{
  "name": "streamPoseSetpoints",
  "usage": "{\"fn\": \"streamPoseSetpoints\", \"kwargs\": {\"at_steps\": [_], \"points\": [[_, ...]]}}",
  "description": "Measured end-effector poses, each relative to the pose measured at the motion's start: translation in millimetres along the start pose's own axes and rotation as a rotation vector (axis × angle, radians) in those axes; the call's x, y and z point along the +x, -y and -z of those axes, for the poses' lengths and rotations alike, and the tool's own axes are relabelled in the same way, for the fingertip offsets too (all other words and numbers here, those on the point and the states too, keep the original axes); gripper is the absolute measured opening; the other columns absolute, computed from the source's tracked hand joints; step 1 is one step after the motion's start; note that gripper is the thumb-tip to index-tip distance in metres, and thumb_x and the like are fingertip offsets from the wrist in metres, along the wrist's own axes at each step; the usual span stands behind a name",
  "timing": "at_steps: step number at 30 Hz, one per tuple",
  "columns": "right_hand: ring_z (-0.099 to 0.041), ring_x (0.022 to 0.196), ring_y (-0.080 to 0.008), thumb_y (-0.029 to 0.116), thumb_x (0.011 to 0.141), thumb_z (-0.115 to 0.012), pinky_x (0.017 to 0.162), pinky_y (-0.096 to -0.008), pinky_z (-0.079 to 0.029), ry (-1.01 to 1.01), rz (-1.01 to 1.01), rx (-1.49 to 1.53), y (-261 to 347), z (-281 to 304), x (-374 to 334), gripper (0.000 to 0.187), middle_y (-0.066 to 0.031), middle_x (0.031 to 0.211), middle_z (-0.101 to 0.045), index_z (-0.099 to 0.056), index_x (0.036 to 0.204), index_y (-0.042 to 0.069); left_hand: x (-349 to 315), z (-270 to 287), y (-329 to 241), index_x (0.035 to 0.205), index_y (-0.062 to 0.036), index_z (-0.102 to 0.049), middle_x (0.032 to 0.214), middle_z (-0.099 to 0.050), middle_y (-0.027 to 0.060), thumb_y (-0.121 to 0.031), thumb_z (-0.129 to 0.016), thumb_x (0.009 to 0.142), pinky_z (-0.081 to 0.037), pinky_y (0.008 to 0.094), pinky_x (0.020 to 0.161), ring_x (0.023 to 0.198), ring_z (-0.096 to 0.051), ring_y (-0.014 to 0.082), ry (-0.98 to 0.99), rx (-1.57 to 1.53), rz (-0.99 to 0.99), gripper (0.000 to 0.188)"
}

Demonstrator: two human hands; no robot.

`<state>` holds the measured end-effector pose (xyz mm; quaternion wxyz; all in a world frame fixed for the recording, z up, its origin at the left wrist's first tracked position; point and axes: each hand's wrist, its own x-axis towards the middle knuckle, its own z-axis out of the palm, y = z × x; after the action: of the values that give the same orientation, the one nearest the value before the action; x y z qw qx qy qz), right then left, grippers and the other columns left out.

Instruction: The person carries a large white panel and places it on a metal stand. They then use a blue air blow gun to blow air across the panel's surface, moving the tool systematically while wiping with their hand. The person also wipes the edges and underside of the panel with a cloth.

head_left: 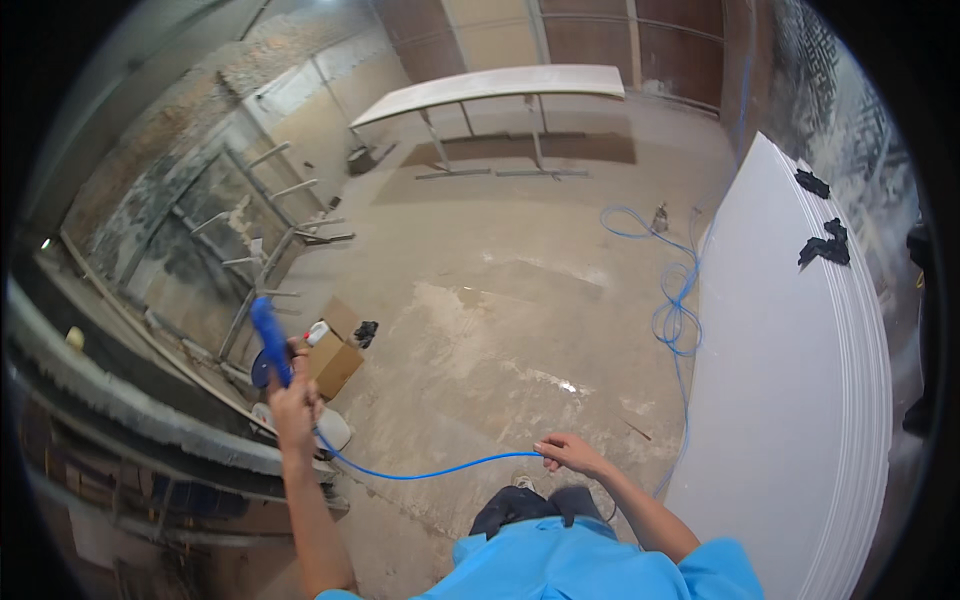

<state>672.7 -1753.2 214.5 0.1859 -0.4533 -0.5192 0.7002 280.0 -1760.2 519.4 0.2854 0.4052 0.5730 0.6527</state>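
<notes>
A light-blue shirt (560,565) fills the lower centre. At lower left, the left hand (293,405) grips a blurred blue hand tool (270,340); the right hand (570,453) pinches its blue hose (410,477). Hose loops at right might snag against the white panels (780,400) if tugged.

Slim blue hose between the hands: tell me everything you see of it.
The slim, smooth bright-blue hose looks like flexible plastic. It sags over the concrete-looking grey-brown floor, dipping nearer the left hand, then rising toward the right hand, which pinches it. The left hand grips a blurred, elongated blue tool; whether the hose joins it is hidden. No kink shows; its run past the right hand is unclear.
</notes>
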Motion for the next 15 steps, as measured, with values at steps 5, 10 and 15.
{"fn": "streamPoseSetpoints", "kwargs": {"at_steps": [5, 10, 15], "points": [[-0.065, 0.118, -0.0229, 0.048, 0.102, -0.068, 0.099, -0.0375, -0.052, -0.172, 0.179, 0.085, 74.9, 70.4, 89.9, 0.059, -0.0157, 0.126, -0.068, -0.062, 0.138, 0.002, 142.1, -183.9, 71.3, 0.136, -0.0162, -0.056, 0.078, -0.049, -0.0079, -0.033, -0.068, 0.105, -0.033, 0.0206, 0.045, 0.054, -0.041, 0.0016, 0.405, 0.135, 0.256, 0.037], [-0.050, 0.143, -0.0248, 0.045, 0.104, -0.065, 0.116, -0.0418, -0.042, -0.339, 0.549, 0.464, 188.0, 175.8, 209.5, 0.079, -0.0177, 0.156, -0.051, -0.033, 0.163, 0.003, 229.2, -377.4, 162.5, 0.132, -0.0124, -0.043, 0.093, -0.055, 0.0005, -0.013, -0.067, 0.097, -0.040, 0.0242, 0.046, 0.059, -0.049, 0.0056, 0.731, 0.033, 0.349, 0.042], [-0.047, 0.145, -0.0237, 0.040, 0.106, -0.062, 0.117, -0.0391, -0.039, -0.336, 0.579, 0.377, 309.5, 308.3, 348.7, 0.079, -0.0174, 0.156, -0.049, -0.026, 0.166, 0.004, 309.2, -520.4, 234.3, 0.140, -0.0073, -0.030, 0.107, -0.056, 0.0114, -0.002, -0.062, 0.090, -0.048, 0.0293, 0.050, 0.065, -0.059, 0.0139, 0.885, 0.210, 0.380, 0.059]]}}
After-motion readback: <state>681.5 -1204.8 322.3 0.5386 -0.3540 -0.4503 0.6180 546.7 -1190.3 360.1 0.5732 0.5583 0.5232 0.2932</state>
